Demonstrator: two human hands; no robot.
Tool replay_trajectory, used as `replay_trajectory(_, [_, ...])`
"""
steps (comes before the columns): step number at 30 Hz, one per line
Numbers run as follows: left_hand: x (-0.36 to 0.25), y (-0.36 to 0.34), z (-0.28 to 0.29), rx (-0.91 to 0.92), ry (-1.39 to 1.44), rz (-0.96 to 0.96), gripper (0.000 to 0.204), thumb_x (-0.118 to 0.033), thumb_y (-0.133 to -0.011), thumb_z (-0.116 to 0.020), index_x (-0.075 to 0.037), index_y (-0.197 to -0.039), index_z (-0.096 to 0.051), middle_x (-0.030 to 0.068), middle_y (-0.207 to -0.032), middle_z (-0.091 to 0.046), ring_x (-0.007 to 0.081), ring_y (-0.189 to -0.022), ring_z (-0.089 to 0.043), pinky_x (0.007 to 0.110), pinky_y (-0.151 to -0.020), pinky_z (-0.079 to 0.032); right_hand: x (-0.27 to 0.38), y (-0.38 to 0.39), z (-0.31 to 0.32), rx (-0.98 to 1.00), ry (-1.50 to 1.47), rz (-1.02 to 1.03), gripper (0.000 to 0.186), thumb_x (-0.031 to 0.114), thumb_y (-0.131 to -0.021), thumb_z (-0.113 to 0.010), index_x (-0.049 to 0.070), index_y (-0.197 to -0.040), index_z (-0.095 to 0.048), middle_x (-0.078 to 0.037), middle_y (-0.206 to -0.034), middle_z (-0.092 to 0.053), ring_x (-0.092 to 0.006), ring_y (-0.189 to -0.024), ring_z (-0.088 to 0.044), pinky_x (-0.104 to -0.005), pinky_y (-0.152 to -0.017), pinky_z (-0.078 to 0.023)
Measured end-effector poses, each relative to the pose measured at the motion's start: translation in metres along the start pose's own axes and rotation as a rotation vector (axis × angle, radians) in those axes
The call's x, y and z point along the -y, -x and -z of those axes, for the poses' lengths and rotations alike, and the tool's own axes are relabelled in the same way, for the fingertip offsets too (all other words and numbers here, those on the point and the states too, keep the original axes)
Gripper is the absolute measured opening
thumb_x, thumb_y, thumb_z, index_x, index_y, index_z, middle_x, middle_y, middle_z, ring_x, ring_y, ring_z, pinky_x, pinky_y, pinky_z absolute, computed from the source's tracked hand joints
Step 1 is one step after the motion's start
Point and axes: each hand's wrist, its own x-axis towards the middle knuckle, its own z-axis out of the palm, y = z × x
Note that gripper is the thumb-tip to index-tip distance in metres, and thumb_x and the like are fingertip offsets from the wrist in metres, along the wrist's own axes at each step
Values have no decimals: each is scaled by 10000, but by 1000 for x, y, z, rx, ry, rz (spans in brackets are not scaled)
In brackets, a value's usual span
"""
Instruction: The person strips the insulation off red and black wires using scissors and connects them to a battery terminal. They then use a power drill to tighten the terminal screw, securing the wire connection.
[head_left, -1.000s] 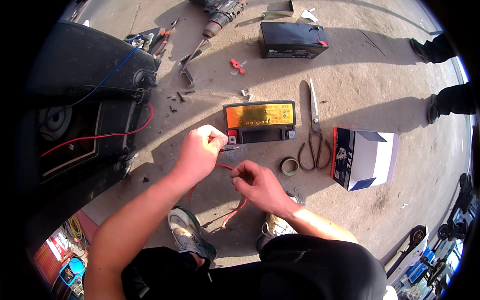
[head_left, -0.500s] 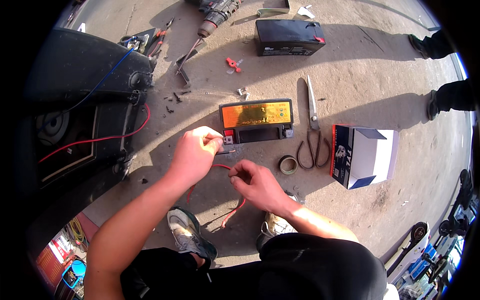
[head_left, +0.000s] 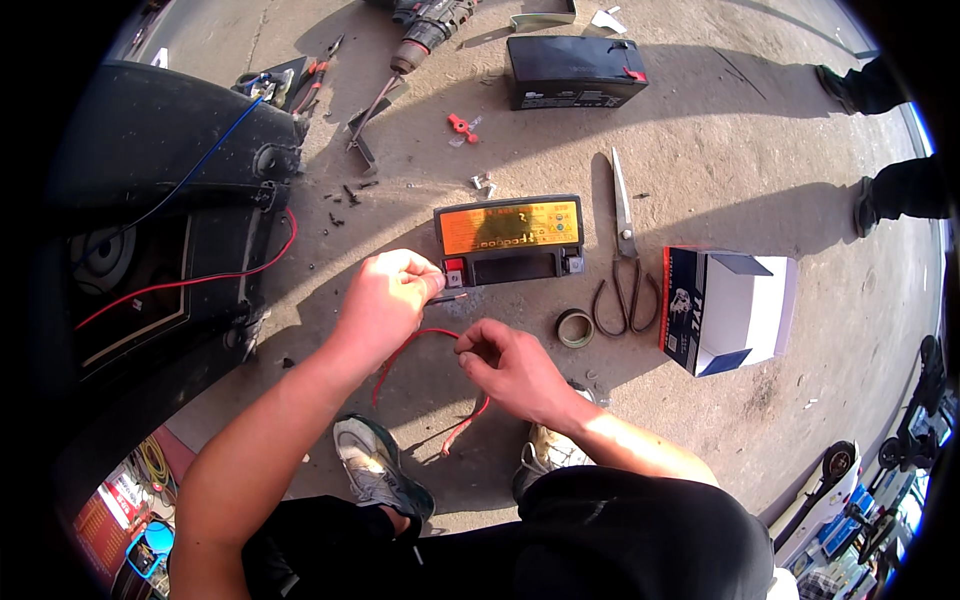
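Note:
On the concrete stands a black battery (head_left: 520, 268) with an orange label and two metal terminals, its left one beside a red patch. My left hand (head_left: 385, 300) is closed in a pinch, fingertips at that left terminal. A short black wire (head_left: 447, 298) with a bare copper tip sticks out from under those fingers. To the right and nearer me, my right hand (head_left: 518, 368) is curled closed around a red wire (head_left: 405, 349). This wire arcs left from the fingertips and comes out again below the hand. What lies inside both grips is mostly hidden.
Scissors (head_left: 625, 245), a tape roll (head_left: 574, 328) and an opened box (head_left: 685, 310) lie to the right. Farther off are a second black battery (head_left: 575, 75), a power drill (head_left: 430, 35) and loose screws (head_left: 350, 195). A black casing (head_left: 190, 130) stands left. Another person's legs (head_left: 905, 190) show right.
The view has shifted very slightly. Both hands keep nearly the same grip and place beside the battery; nothing has been taken up or let go.

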Motion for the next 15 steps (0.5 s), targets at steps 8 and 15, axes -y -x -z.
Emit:
replay_trajectory(8, [7, -3, 0, -19, -24, -50, 95, -101, -928, -634, -12, -899, -616, 15, -715, -601, 55, -516, -453, 226, -462, -338, -2, 0, -1, 8, 15, 8, 189, 126, -921, -622, -16, -1046, -608, -52, -849, -640, -86, -751, -567, -269, -693, -487])
replay_trajectory(15, [3, -5, -2, 12, -5, 15, 113, -126, -925, -636, -21, -888, -614, 27, -720, -610, 51, -524, -445, 229, -459, -314, 20, 9, 21, 125, 73, 84, 180, 124, -922, -635, -18, -1030, -609, -42, -820, -639, -80, -737, -569, -261, -687, -484])
